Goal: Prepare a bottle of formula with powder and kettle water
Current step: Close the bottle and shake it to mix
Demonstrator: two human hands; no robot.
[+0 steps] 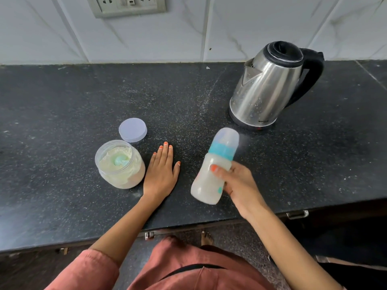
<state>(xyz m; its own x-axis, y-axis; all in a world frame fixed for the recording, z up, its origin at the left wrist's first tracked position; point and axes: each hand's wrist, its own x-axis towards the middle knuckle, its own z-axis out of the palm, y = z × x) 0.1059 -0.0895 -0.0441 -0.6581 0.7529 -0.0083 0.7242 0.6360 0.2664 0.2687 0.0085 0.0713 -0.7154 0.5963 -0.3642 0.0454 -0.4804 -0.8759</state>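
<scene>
Right hand [236,183] gripping tilted milky bottle [213,170], left hand [162,170] flat, fingers spread, on counter [62,101] beside powder jar [120,164]

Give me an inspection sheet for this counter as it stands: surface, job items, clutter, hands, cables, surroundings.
Surface: black speckled stone counter, dusted with pale specks.
Job's things: clear plastic powder jar, open, with a pale blue scoop sunk in the powder; its translucent round lid lies just behind it; steel electric kettle with black handle, lid shut, at back right; capped baby bottle with blue collar, milky inside, tilted.
Clutter: nothing seen.
Hands: left hand flat on the counter beside the jar; right hand grips the bottle.
Cables: nothing seen.
Surroundings: white marble-look wall tiles, wall socket panel, cabinet handles below the counter edge.
</scene>
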